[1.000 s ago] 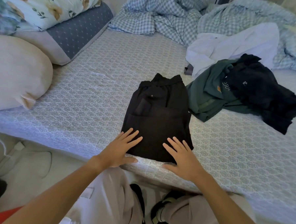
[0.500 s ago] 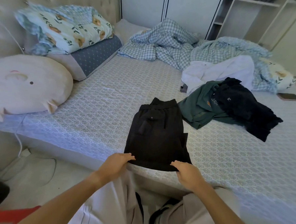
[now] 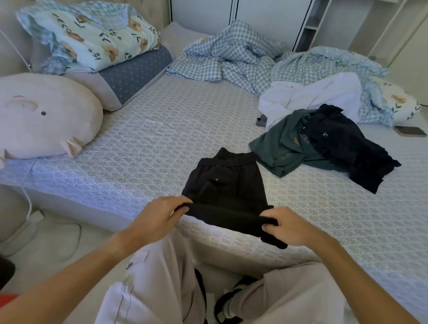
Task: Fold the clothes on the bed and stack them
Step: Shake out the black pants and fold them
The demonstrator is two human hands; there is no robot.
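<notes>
We look down on a bed whose cover is a quilted, lattice-patterned fabric in pale grey-blue. At the far left lies one round, plush cushion, cream, with a small stitched animal face and stubby ears. Behind it sit one grey-blue dotted pillow and, stacked on top of it, one puffy floral quilt, folded into a thick bundle. Further right, against the far side, two rumpled gingham blankets lie in soft heaps.

Near the front edge of the bed, in the middle, is the pair of black shorts, a matte woven cloth with a gathered elastic waistband pointing away from us and one small pale button on the back. Our left hand pinches the near left corner of the hem, fingers curled over the cloth, thumb under; our right hand has the same closed grip on the near right corner. The hem is lifted off the bed between them, while the waistband end lies flat.

To the right of the shorts we count three loose garments in a pile: one white garment, smooth and crumpled, one dark green shirt with a small printed mark, and one black garment with a frilled edge lying across the green one. Far right, one flat phone rests on the bed.
</notes>
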